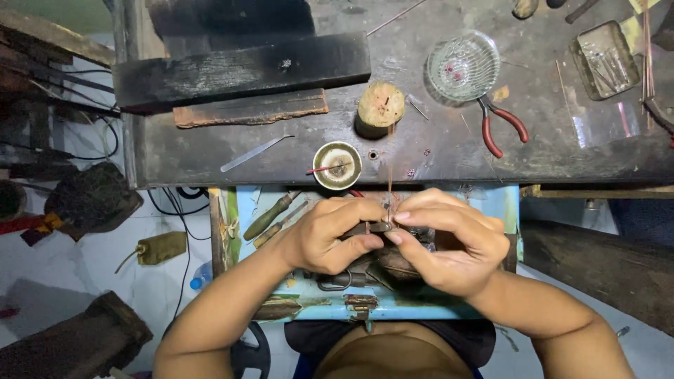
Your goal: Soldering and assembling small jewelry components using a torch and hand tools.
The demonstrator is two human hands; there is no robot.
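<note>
Both hands pinch a small dark metal piece (372,227) over the open blue drawer (491,203) at the bench's front edge: left hand (326,235) steadies, right hand (449,242) fingers clamped; fine fitting seemingly continues.

Red-handled pliers (500,126) lie beside a glass bowl (463,67) on the workbench (210,151).

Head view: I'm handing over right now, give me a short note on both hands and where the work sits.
Left hand: gripping a small dark tool over the blue drawer.
Right hand: fingertips pinching a thin wire that rises from the tool.
Nearby on the dark bench: small round dish, wooden stump, glass bowl, red-handled pliers.
Done and left: cannot tell; the piece is hidden between the fingers.
</note>
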